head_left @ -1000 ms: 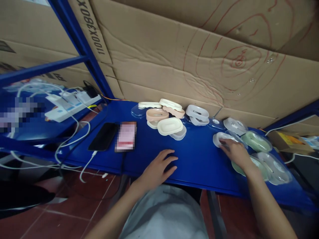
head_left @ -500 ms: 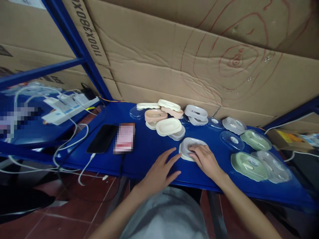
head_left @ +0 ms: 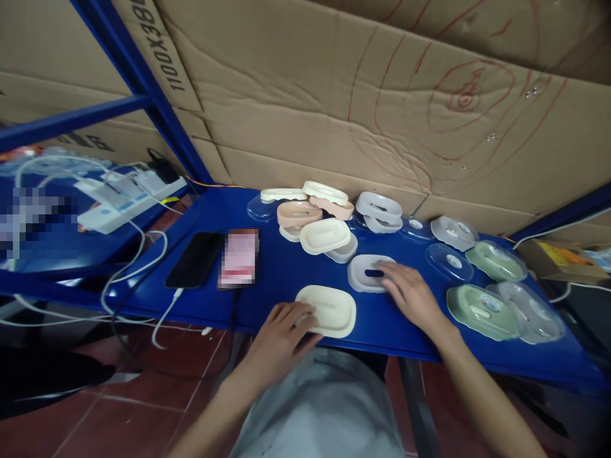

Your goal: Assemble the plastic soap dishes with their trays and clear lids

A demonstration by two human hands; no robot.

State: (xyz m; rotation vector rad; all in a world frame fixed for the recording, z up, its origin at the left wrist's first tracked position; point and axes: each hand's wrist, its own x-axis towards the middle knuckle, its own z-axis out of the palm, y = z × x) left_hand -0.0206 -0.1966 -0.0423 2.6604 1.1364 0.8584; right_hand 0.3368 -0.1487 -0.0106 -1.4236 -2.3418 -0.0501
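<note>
My left hand (head_left: 281, 334) rests on the near left rim of a cream oval soap dish base (head_left: 331, 310) at the front edge of the blue shelf (head_left: 281, 280). My right hand (head_left: 410, 296) lies flat with its fingertips on the right edge of a white slotted oval insert (head_left: 366, 273) just behind the cream base. Neither piece is lifted off the shelf.
A pile of pink, cream and white dish parts (head_left: 317, 219) sits at the back. Green and clear dishes (head_left: 482, 304) crowd the right end. Two phones (head_left: 238, 257) lie at the left with cables and a power strip (head_left: 119, 200). A cardboard wall stands behind.
The white piece that my right hand dragged in from the right now lies as two parts: the cream base under my left hand, the slotted insert under my right.
</note>
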